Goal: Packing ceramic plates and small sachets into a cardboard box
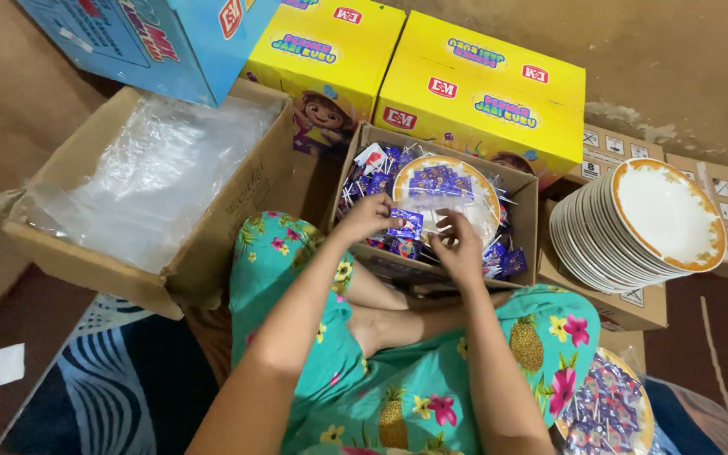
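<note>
Head view: left hand (370, 216) pinched shut on a blue-wrapped lollipop (406, 224), right hand (458, 246) just beside, fingers curled around thin white sticks. Directly beyond both, a plate (446, 187) heaped with lollipops inside a cardboard box (522, 187). Farther right, a tilted stack of plates (634, 227).

yellow boxes (473, 80), a blue box (153, 38), white plates with orange-gold rims (642, 223), purple-blue candy wrappers (436, 181), teal trousers with pineapples and pink flowers (414, 396), brown cardboard boxes (212, 244).
</note>
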